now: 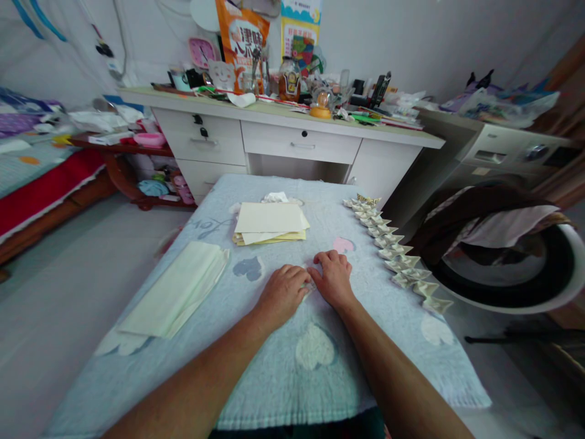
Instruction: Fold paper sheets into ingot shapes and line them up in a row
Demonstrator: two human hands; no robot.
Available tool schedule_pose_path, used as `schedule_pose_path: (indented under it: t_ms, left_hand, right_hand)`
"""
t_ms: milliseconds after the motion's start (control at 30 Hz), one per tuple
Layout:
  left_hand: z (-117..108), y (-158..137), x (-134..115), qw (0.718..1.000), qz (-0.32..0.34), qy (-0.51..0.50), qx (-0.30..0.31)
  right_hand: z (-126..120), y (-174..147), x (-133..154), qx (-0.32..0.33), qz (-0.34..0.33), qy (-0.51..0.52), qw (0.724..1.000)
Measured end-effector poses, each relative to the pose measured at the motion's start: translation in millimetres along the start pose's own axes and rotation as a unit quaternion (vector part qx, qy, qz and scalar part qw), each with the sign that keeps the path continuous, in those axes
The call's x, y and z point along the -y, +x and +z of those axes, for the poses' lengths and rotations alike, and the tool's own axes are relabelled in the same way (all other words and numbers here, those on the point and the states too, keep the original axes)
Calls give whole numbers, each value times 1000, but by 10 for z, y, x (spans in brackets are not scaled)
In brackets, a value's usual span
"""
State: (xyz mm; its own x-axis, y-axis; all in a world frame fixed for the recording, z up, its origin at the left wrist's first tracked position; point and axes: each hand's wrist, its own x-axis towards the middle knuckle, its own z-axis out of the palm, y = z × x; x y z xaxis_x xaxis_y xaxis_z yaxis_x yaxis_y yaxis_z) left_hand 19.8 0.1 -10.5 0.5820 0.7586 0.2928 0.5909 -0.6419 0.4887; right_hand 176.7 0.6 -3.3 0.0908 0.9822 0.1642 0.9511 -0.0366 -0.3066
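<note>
My left hand (286,289) and my right hand (334,277) meet low over the middle of the cloth-covered table (269,390). Both have curled fingers, with the thumbs close together. A small pale bit (311,286) shows between them, mostly covered by the fingers, so I cannot tell what it is. Beyond the hands lies a stack of cream and yellow paper sheets (272,218). To the left is a folded bundle of pale green paper (176,289). Along the right side runs a row of several small folded paper pieces (395,251) with pointed ends.
A crumpled white tissue (275,197) sits behind the paper stack. Past the table stands a white desk (301,137) crowded with jars and small items. On the right is a front-loading washing machine (479,152), its door open with clothes hanging out. A bed (50,177) is at left.
</note>
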Motion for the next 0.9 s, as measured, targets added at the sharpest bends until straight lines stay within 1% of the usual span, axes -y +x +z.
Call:
schedule_pose_path:
  t_ms: [133, 267, 367, 500, 633, 733, 900]
  left_hand:
    - [43, -23, 16, 1000, -24, 6, -10]
    - [69, -41, 41, 999, -30, 27, 5]
    - [81, -43, 54, 998, -34, 47, 13]
    - [92, -45, 60, 997, -27, 65, 16]
    - [82, -49, 47, 997, -24, 67, 19]
    - [64, -46, 32, 998, -19, 59, 25]
    - [50, -39, 31, 998, -22, 51, 28]
  right_hand:
    - [-31, 7, -37, 13, -4, 14, 1000]
    - [-95, 10, -125, 44, -8, 52, 998]
    - [-116, 0, -182, 46, -5, 66, 997]
    - [-82, -23, -186, 25, -13, 33, 999]
    - [-44, -45, -137, 26, -19, -24, 999]
    - [-46, -60, -130, 40, -18, -45, 998]
    - [-109, -85, -215, 87, -27, -55, 994]
